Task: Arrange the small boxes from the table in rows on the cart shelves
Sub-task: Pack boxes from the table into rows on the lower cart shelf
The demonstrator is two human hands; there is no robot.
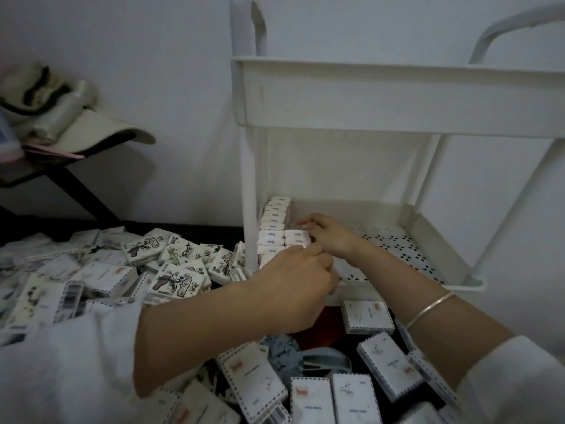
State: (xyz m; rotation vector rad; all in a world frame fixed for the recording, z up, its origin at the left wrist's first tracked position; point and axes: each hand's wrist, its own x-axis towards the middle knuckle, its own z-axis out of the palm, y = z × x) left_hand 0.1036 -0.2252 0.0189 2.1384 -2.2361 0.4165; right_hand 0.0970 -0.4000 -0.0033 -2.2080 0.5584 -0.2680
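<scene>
The white cart's lower shelf (pixel 397 240) has a perforated floor. A row of small white boxes (pixel 275 221) stands on edge along its left wall. A short second row (pixel 296 237) begins beside it near the front. My right hand (pixel 328 238) reaches into the shelf and pinches the rearmost box of that second row, fingers on top and thumb at its side. My left hand (pixel 293 286) hovers at the shelf's front rim just before the rows, its fingers curled; what they hold is hidden. Several loose boxes (pixel 177 276) lie heaped on the dark table.
More loose boxes (pixel 367 316) lie in front of the cart and near my arms. The cart's upper shelf (pixel 397 96) hangs over the lower one, with white posts (pixel 249 194) at the corners. A cap and cloth items (pixel 76 127) rest on a stand at back left.
</scene>
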